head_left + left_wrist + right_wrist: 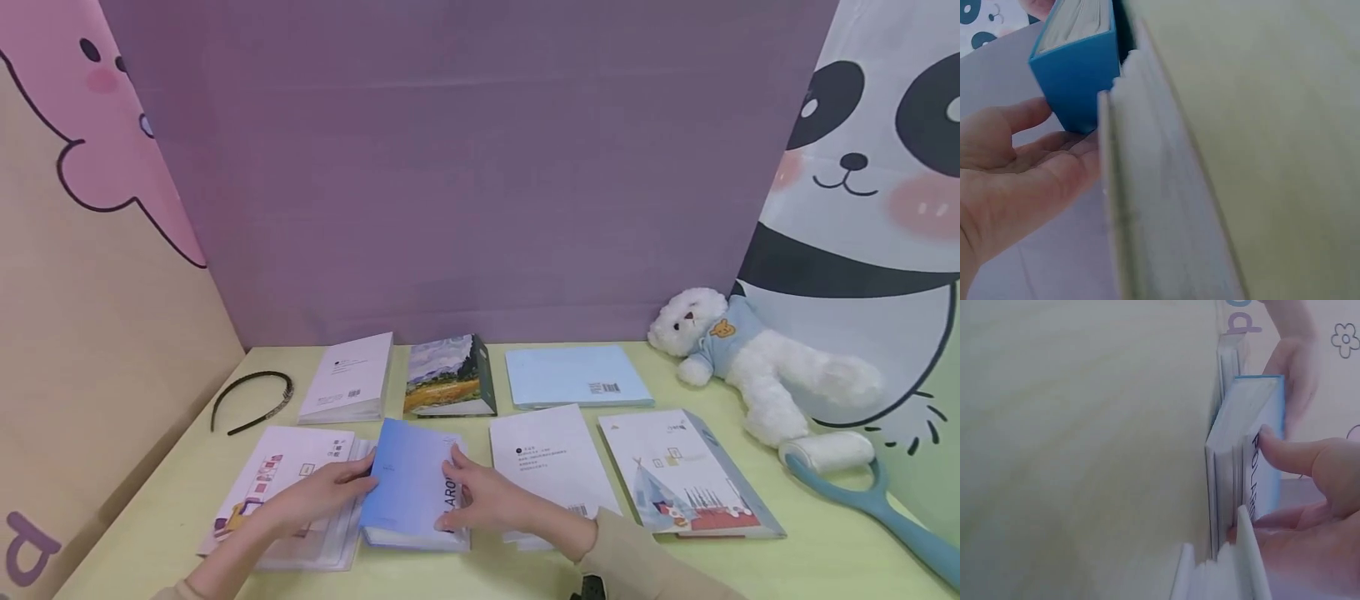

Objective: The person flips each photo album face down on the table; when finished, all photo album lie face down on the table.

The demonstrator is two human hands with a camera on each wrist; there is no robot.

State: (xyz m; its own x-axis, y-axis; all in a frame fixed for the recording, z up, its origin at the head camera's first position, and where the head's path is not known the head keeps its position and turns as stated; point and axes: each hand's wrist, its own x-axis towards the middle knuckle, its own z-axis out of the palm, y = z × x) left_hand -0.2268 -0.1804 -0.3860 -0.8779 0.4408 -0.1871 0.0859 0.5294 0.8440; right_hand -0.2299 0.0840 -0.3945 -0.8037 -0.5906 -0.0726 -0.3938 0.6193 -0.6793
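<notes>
A blue photo album (412, 479) with dark lettering along its right side lies in the front row, pages toward me. My left hand (326, 492) reaches over the white illustrated album (262, 479) and touches the blue album's left side. In the left wrist view, the left hand's (1035, 156) thumb and fingers are extended at the blue spine (1079, 81). My right hand (498, 496) holds the right side, thumb and fingers spread over the lettered edge. The right wrist view shows the right hand's thumb (1291, 453) on the cover and its other fingers lower, partly hidden.
Right of the blue album lie a white album (551, 467) and a tent-picture album (682, 475). Behind are a white book (348, 375), a landscape-covered album (446, 375) and a light-blue one (577, 375). A black headband (288, 387), white teddy (765, 367), white roll (828, 452) and blue handle (892, 512) flank them.
</notes>
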